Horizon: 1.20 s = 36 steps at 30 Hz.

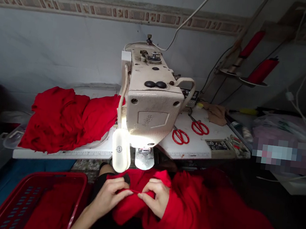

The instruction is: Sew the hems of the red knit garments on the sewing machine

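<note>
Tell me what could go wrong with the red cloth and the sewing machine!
The left hand and right hand pinch red cloth close in front of the sewing machine, so they might get hurt if they slipped under it while it ran. The red pile reaches the front edge of the table, so some could slide off.

The left hand [110, 194], at the end of a bare forearm [84, 218], and the right hand [158, 195] sit close but apart, both pinching with curled fingers [119, 182], thumbs [123, 196] pointing toward each other.

held cloth [129, 212] matt; bskt rim [82, 187] glossy plas.
</note>
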Tool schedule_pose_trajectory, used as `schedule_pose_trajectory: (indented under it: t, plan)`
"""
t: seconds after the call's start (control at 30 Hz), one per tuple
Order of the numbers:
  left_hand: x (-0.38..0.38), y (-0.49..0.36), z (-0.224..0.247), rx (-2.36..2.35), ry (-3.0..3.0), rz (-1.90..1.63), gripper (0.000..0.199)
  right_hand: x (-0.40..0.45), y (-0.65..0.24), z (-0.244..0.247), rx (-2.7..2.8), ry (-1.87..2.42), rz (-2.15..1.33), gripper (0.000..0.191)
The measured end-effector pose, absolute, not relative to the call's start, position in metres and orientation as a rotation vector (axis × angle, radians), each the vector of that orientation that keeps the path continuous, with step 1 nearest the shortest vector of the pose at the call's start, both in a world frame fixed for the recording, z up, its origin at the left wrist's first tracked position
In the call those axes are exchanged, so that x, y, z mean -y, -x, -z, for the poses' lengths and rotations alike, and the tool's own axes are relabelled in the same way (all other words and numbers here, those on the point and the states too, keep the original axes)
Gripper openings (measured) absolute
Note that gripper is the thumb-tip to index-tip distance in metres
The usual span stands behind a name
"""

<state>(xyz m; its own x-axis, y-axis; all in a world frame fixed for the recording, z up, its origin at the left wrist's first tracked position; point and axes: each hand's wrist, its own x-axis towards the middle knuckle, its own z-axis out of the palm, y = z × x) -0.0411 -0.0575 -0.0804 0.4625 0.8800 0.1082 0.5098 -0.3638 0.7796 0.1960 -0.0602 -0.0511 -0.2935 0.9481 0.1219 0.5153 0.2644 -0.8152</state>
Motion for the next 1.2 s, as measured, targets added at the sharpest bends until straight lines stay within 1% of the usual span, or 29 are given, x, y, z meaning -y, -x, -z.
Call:
schedule_pose_trajectory:
  t: [0.07,0.17,0.23,0.3,0.4,0.5,0.6,0.67,0.7,0.77,0.8,0.87,0.9,1.0,1.07,1.13,1.2]
  plan:
    - [0.052,0.052,0.089,-1.163,-2.17,-0.625,0.024,0.063,-0.202,0.044,1.863,1.288,-0.884,0.016]
    - [0.048,0.058,0.105,-1.394,-2.325,-0.663,0.033,0.064,-0.208,0.026,1.855,1.181,-0.949,0.017]
    - [0.048,0.057,0.112,-1.577,-2.309,-0.738,0.035,0.064,-0.213,0.011,1.854,1.113,-1.013,0.02]
    - [0.048,0.054,0.114,-1.609,-2.212,-0.819,0.031,0.062,-0.221,0.0,1.822,1.083,-1.019,0.023]
    - [0.049,0.051,0.107,-1.513,-2.024,-0.944,0.023,0.058,-0.239,-0.009,1.764,1.082,-1.013,0.026]
    - [0.052,0.051,0.095,-1.567,-1.916,-1.157,0.018,0.05,-0.261,-0.007,1.762,1.096,-1.069,0.029]
    - [0.06,0.048,0.074,-1.629,-1.941,-1.4,0.013,0.039,-0.27,0.006,1.78,1.162,-1.207,0.033]
    - [0.065,0.04,0.058,-1.541,-2.071,-1.468,0.016,0.035,-0.261,0.017,1.757,1.192,-1.371,0.027]
    - [0.067,0.034,0.05,-1.452,-2.17,-1.463,0.02,0.034,-0.253,0.023,1.727,1.176,-1.468,0.032]
    - [0.07,0.022,0.038,-1.241,-2.381,-1.423,0.026,0.036,-0.231,0.034,1.631,1.079,-1.687,0.057]
    - [0.071,0.016,0.036,-1.144,-2.474,-1.399,0.029,0.038,-0.221,0.039,1.59,1.026,-1.793,0.059]
    - [0.073,0.008,0.036,-1.015,-2.599,-1.372,0.032,0.042,-0.205,0.044,1.522,0.988,-1.907,0.048]
    - [0.074,0.006,0.039,-0.993,-2.614,-1.371,0.034,0.043,-0.202,0.045,1.495,1.019,-1.906,0.045]
    - [0.079,0.009,0.047,-1.027,-2.549,-1.351,0.034,0.046,-0.205,0.045,1.461,1.201,-1.808,0.043]
    - [0.082,0.013,0.05,-1.066,-2.514,-1.342,0.033,0.047,-0.211,0.044,1.518,1.266,-1.821,0.04]
    - [0.084,0.015,0.051,-1.066,-2.536,-1.339,0.034,0.048,-0.213,0.044,1.599,1.215,-1.791,0.036]
    - [0.086,0.014,0.051,-1.029,-2.582,-1.347,0.037,0.05,-0.21,0.045,1.621,1.121,-1.687,0.035]
